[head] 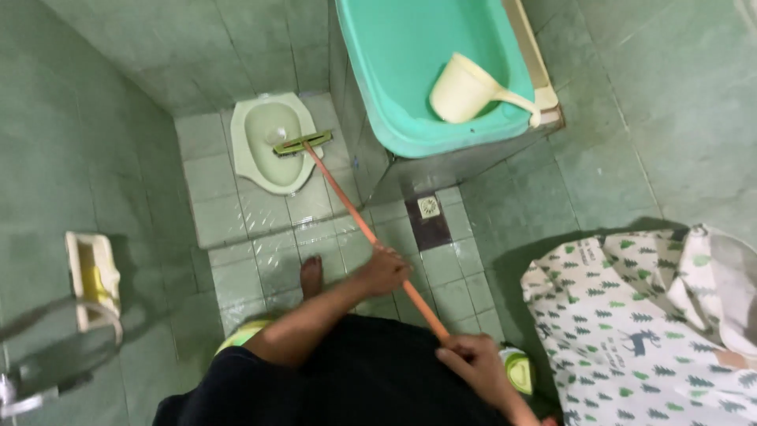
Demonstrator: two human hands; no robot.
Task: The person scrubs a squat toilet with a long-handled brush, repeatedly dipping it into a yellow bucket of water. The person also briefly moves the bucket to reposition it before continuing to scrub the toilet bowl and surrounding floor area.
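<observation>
Green tiles cover the walls and floor (260, 260); a turquoise tub (402, 71) at the far right holds a cream dipper (465, 88). Far left of it sits a pale squat toilet (268, 150). An orange-handled brush (355, 213) runs diagonally — its head rests in the bowl. The left hand (384, 270) wraps mid-handle, the right hand (473, 363) clasps the near end.

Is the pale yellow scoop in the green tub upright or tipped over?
Tipped. The scoop lies on its side in the tub, its handle resting toward the tub's rim. Whether the tub holds water cannot be told.
</observation>
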